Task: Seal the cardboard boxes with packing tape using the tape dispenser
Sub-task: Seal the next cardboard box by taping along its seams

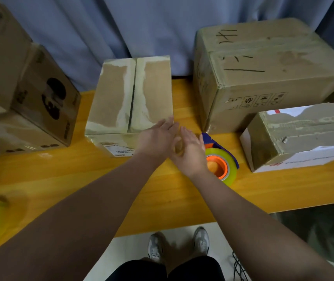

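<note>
Left of the tape dispenser [220,159] on the tabletop [61,175], the unsealed box [129,94] stands; both hands, left [158,138] and right [190,153], hover open and empty. The dispenser (light, rigid, probably) suits a handle grip.

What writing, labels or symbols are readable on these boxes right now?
No text reads clearly enough to quote.
Big box, top: black handwritten marker strokes, not legible.
Big box, front: a row of handling pictograms, captions too small.
Middle box, front: white shipping label, print too small.
Small box: red and grey print on white, blurred.
Left boxes: dark printed shapes, blurred.
</note>
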